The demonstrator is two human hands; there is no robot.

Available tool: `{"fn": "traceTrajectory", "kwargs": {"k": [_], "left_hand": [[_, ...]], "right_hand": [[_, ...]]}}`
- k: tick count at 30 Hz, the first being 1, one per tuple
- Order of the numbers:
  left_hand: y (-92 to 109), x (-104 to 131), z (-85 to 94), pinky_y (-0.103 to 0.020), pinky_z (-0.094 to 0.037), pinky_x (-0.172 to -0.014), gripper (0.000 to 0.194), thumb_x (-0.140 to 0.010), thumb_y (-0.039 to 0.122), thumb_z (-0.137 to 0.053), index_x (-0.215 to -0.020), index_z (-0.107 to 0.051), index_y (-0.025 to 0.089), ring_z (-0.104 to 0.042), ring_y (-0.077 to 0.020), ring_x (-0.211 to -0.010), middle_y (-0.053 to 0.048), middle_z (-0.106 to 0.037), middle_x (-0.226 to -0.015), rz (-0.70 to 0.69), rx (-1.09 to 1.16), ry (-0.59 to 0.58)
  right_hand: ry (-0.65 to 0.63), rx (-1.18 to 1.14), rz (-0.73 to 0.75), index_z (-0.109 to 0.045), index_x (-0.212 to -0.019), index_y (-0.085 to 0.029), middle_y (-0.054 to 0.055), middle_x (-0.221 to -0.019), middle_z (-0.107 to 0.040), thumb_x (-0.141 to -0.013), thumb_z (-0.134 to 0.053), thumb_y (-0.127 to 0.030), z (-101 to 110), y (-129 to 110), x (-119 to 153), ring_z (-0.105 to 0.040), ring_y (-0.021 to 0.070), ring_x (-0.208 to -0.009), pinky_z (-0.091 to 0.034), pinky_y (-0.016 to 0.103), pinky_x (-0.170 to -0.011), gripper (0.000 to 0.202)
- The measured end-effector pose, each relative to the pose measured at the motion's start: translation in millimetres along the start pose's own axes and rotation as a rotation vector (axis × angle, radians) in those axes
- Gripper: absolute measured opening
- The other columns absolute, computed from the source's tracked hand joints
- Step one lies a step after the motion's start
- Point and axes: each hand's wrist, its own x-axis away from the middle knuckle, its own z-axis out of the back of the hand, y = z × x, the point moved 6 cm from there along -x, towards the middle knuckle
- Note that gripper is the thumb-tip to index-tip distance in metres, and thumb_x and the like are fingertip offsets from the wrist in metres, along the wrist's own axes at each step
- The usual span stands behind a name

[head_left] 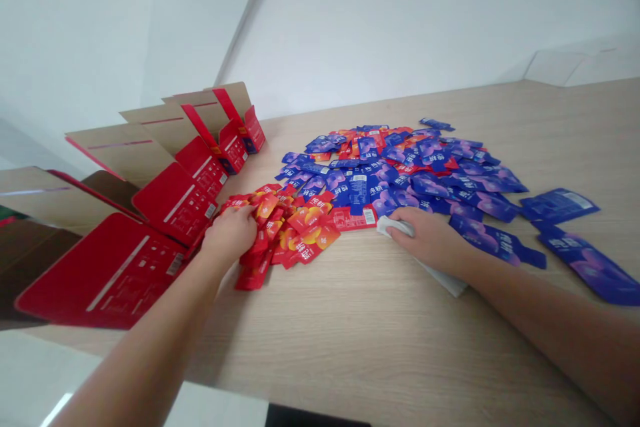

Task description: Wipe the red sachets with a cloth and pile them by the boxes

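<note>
Left hand [230, 233]: at the 9 o'clock edge of the red packets [310, 220], fingers bent down against them; whether any packet is gripped cannot be told. Right hand [425, 237]: fingers closed on a white item [393, 225], thumb pressed along it. Red packets lie heaped on the worktop [320, 333] between the hands. Blue packets [359, 190], mixed with further red ones, spread at the right hand's 10 to 2 o'clock. Open boxes [165, 203] stand in a row from the left hand's 8 to 12 o'clock.
</note>
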Motion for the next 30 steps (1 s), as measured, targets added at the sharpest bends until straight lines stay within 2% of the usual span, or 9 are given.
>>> {"fn": "traceTrajectory", "kwargs": {"k": [3,7,10,12,15,18,21,27,30], "left_hand": [[5.9,-2.0,7.4,-0.057,-0.059,-0.103,0.035,-0.111,0.046,-0.060,-0.133,-0.069,0.020,-0.071,-0.0314,-0.119,-0.015,-0.072,-0.131,0.156,-0.088,0.099],[69.0,-4.3,10.3,-0.061,-0.051,-0.115,0.042,-0.116,0.034,-0.038,-0.138,-0.071,0.021,-0.064,-0.0362,-0.135,-0.018,-0.069,-0.144,-0.041,-0.063,0.064],[131.3,-4.0,-10.6,-0.043,-0.046,-0.124,0.042,-0.115,0.043,-0.046,-0.145,-0.068,0.025,-0.063,-0.0259,-0.141,-0.008,-0.070,-0.149,-0.273,0.006,-0.066],[161.4,-6.7,-28.5,-0.044,-0.044,-0.126,0.053,-0.114,0.053,-0.049,-0.155,-0.062,0.022,-0.059,-0.0284,-0.146,-0.012,-0.064,-0.158,-0.318,0.019,-0.111],[186.9,-17.0,-51.5,-0.051,-0.046,-0.123,0.061,-0.113,0.055,-0.053,-0.159,-0.056,0.015,-0.059,-0.0355,-0.146,-0.020,-0.061,-0.160,-0.278,-0.010,-0.145],[199.2,-27.3,-61.4,-0.057,-0.053,-0.115,0.057,-0.113,0.051,-0.058,-0.158,-0.055,0.016,-0.065,-0.0354,-0.136,-0.020,-0.064,-0.152,-0.222,-0.056,-0.157],[205.3,-31.3,-60.7,-0.051,-0.062,-0.100,0.046,-0.111,0.045,-0.067,-0.147,-0.063,0.018,-0.073,-0.0284,-0.117,-0.013,-0.071,-0.136,-0.191,-0.082,-0.186],[199.9,-25.1,-37.3,-0.049,-0.059,-0.103,0.019,-0.111,0.031,-0.062,-0.120,-0.072,0.017,-0.073,-0.0270,-0.114,-0.010,-0.075,-0.120,-0.188,-0.025,-0.135],[188.6,-15.6,-23.2,-0.043,-0.058,-0.096,0.021,-0.111,0.022,-0.052,-0.108,-0.073,0.020,-0.075,-0.0290,-0.107,-0.011,-0.079,-0.109,-0.130,0.050,-0.078]], "right_hand": [[-0.002,-0.001,0.007,-0.073,-0.109,-0.023,0.010,-0.116,-0.080,-0.104,-0.060,-0.036,0.3,-0.9,0.0,-0.074,0.0293,-0.107,-0.052,0.042,-0.090,0.019],[0.005,0.003,0.004,-0.073,-0.108,-0.024,0.009,-0.115,-0.080,-0.103,-0.062,-0.034,-0.5,0.5,-0.8,-0.074,0.0282,-0.107,-0.052,0.040,-0.091,0.015],[0.009,0.011,0.006,-0.072,-0.108,-0.025,0.008,-0.114,-0.080,-0.103,-0.063,-0.035,-1.7,2.6,-1.3,-0.074,0.0282,-0.108,-0.052,0.040,-0.091,0.015],[0.007,0.015,0.016,-0.072,-0.108,-0.024,0.008,-0.115,-0.080,-0.103,-0.062,-0.035,-2.2,3.0,-1.2,-0.073,0.0283,-0.108,-0.052,0.040,-0.092,0.015],[0.005,0.015,0.028,-0.072,-0.111,-0.023,0.009,-0.117,-0.079,-0.104,-0.061,-0.035,-1.8,2.1,-0.4,-0.072,0.0289,-0.110,-0.051,0.042,-0.094,0.018],[0.007,0.015,0.030,-0.072,-0.112,-0.022,0.010,-0.117,-0.079,-0.105,-0.060,-0.035,-0.9,1.0,0.3,-0.072,0.0295,-0.110,-0.051,0.042,-0.095,0.020],[0.010,0.010,0.029,-0.072,-0.114,-0.022,0.010,-0.119,-0.079,-0.105,-0.060,-0.036,-0.4,0.8,0.1,-0.073,0.0296,-0.112,-0.051,0.042,-0.095,0.020],[0.000,-0.006,0.033,-0.073,-0.113,-0.023,0.009,-0.118,-0.079,-0.106,-0.059,-0.036,-1.5,2.8,-0.3,-0.073,0.0295,-0.113,-0.051,0.042,-0.096,0.020],[-0.004,-0.006,0.032,-0.073,-0.116,-0.022,0.010,-0.121,-0.079,-0.107,-0.059,-0.036,-3.6,5.4,-0.4,-0.073,0.0301,-0.115,-0.051,0.042,-0.097,0.022]]}}
